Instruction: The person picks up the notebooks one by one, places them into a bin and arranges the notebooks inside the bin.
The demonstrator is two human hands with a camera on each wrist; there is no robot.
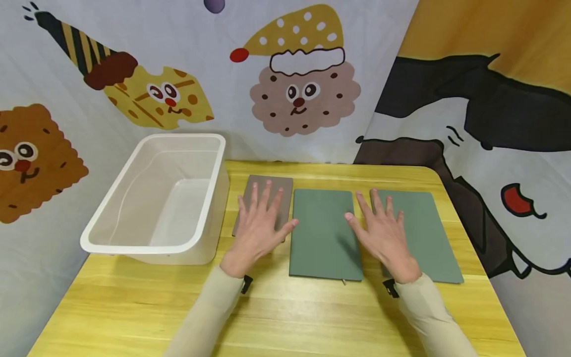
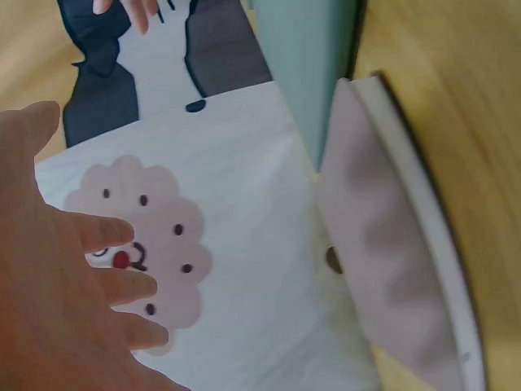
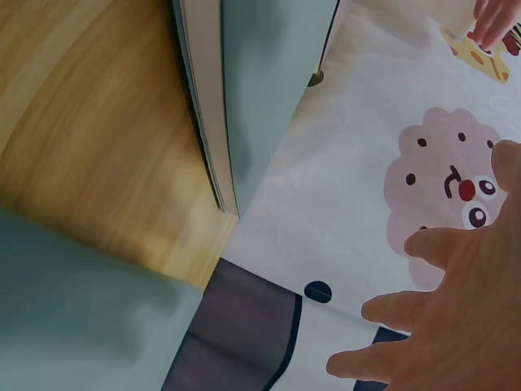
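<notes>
My left hand [image 1: 258,228], fingers straight and spread, hovers palm down above a small taupe notebook [image 1: 285,199]. In the left wrist view a gap shows between that hand and the notebook's cover [image 2: 383,220]. A larger green notebook [image 1: 323,233] lies closed in the middle, a ribbon end poking from its near edge. Between it and the green book [image 1: 424,238] at the right, my right hand [image 1: 385,238] is held above the table with its fingers fanned out. Part of the right-hand book is hidden beneath it. Neither hand holds anything.
A deep white plastic tub [image 1: 153,249] stands on the left of the wooden table [image 1: 285,317], close to the taupe notebook. Behind the table hangs a cloth [image 1: 232,109] printed with cartoon figures. The table's right edge runs just past the right green book.
</notes>
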